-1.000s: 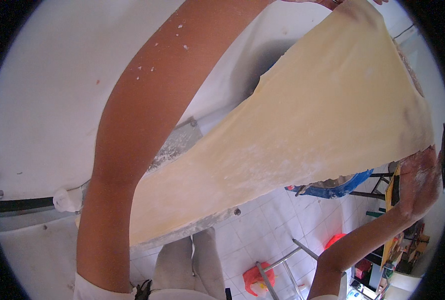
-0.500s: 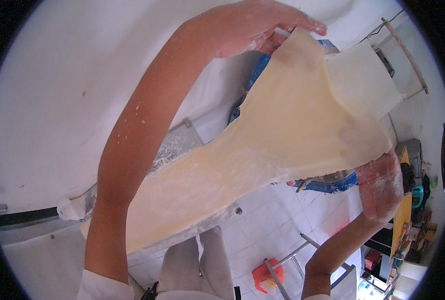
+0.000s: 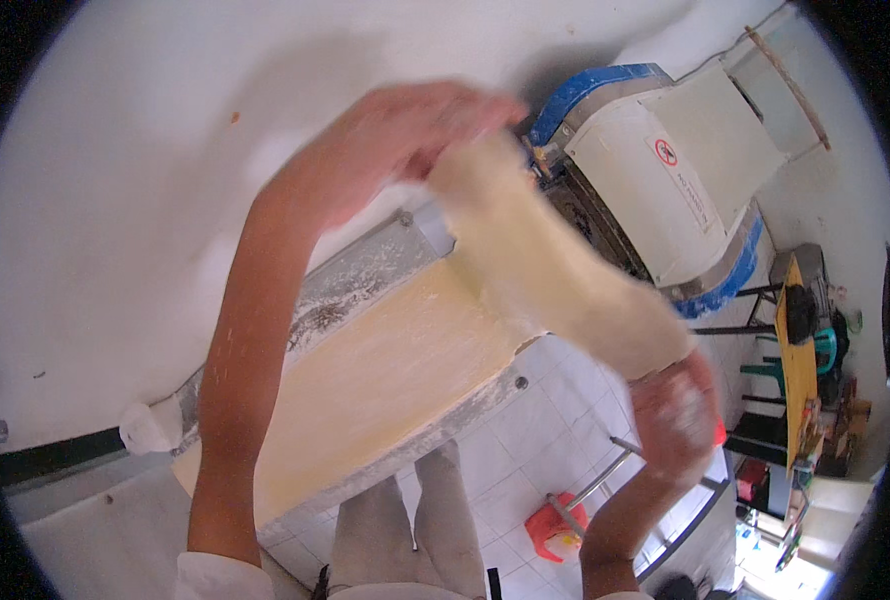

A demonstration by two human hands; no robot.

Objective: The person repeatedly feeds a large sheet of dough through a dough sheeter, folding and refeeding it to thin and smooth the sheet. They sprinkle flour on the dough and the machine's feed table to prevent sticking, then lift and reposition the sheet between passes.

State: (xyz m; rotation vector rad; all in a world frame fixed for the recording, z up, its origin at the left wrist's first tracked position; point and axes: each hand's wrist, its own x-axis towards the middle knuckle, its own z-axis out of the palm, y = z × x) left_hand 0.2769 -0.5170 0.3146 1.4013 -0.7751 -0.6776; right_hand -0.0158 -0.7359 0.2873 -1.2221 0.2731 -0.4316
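A long pale-yellow dough sheet [image 3: 385, 370] lies on the floured metal tray [image 3: 360, 280] in front of me. Its far end is raised and spread between my hands, blurred by motion. Up at the far edge, my left hand [image 3: 440, 125] is closed on one corner, its fingers partly hidden and smeared. The opposite corner is gripped by my right hand [image 3: 677, 415], lower and to the right, with flour on its skin. Just beyond the lifted end stands a dough-rolling machine [image 3: 655, 190] with a cream cover and blue sides; its dark roller opening faces the dough.
A white wall [image 3: 115, 200] runs along the left. Below right are a metal stool frame [image 3: 605, 485] and a red plastic bag [image 3: 555, 525] on the tiled floor [image 3: 505, 490]. A yellow-topped table [image 3: 795, 350] and a green chair [image 3: 823, 350] stand farther right.
Both hands have drawn the dough's end back from the machine, toward the left and nearer to me. The machine's cover and roller opening, hidden before, now show. The sheet's end is folding back.
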